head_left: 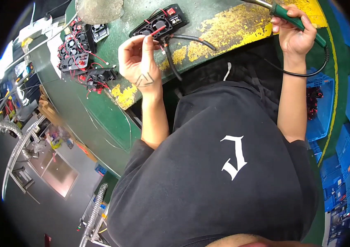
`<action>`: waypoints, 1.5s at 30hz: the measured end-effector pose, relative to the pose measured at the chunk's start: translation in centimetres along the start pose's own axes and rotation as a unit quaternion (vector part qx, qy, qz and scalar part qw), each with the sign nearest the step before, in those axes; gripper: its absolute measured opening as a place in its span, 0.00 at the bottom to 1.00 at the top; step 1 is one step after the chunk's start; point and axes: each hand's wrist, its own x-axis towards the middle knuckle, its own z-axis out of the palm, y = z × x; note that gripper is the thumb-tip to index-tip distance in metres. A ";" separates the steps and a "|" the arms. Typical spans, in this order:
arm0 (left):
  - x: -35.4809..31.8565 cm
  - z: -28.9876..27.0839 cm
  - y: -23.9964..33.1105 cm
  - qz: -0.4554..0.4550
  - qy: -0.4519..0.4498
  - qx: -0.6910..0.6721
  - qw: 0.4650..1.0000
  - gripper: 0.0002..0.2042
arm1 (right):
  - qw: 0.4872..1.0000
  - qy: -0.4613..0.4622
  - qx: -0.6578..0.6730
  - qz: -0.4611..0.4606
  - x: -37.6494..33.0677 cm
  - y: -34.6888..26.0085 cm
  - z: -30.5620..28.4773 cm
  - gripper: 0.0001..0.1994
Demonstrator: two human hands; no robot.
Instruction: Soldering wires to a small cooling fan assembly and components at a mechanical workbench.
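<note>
My right hand (299, 40) is closed round the green handle of a soldering iron (285, 14), whose metal shaft runs out of the top of the view. A black cord hangs from the handle's lower end. My left hand (140, 61) is pinched at the near side of a black fan module (175, 21), its fingertips on a thin red wire (158, 30) that lies over one fan. The module carries two small fans and a red part at its far end. Thick black cables (191, 38) run from its near side, past my left fingers.
Several more fan modules (76, 47) with red wires sit at the left of the green bench (216, 12), whose worn edge is yellow. A lamp-like grey disc (100, 9) hangs over the back. Blue crates (321, 109) stand at right, one holding red and black parts.
</note>
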 end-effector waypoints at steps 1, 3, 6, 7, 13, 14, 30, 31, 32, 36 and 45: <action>-0.1 -0.1 -0.3 -0.002 0.007 -0.003 1.000 0.05 | 1.000 -0.005 -0.006 0.002 0.8 0.1 -0.9 0.18; 0.3 0.4 -0.4 -0.036 0.007 -0.069 0.997 0.05 | 0.972 -0.234 -0.017 -0.005 2.4 -0.5 -4.5 0.19; -0.1 -0.1 -0.3 -0.054 0.016 -0.056 0.997 0.07 | 0.984 -0.176 -0.002 0.035 1.9 -0.6 -4.0 0.17; -0.1 -0.1 -0.2 -0.060 0.022 -0.054 0.996 0.08 | 0.986 -0.166 0.004 0.033 1.9 -0.7 -3.9 0.17; -0.1 -1.9 1.5 0.173 -0.096 0.167 0.966 0.11 | 0.992 -0.093 -0.047 0.071 1.8 -1.9 -3.9 0.17; -0.1 -1.9 1.7 0.170 -0.100 0.155 0.968 0.11 | 0.993 -0.079 -0.055 0.065 1.8 -1.8 -3.8 0.17; -7.2 -4.1 -1.6 0.093 -0.008 0.020 0.995 0.07 | 0.990 -0.136 -0.026 -0.038 3.1 -0.6 -4.8 0.18; -7.5 -4.3 -1.5 0.099 -0.010 0.026 0.995 0.07 | 0.989 -0.142 -0.023 -0.045 3.1 -0.7 -4.9 0.18; -7.7 -4.5 -1.6 0.108 -0.012 0.029 0.994 0.07 | 0.988 -0.147 -0.022 -0.048 3.0 -0.5 -4.8 0.19; -8.2 -5.1 -2.2 0.107 -0.004 0.039 0.993 0.07 | 0.984 -0.166 -0.020 -0.069 2.8 -0.3 -4.5 0.20; -6.7 -6.2 -2.6 0.055 -0.024 0.031 0.998 0.07 | 0.991 -0.112 -0.005 -0.067 2.5 -0.4 -4.3 0.15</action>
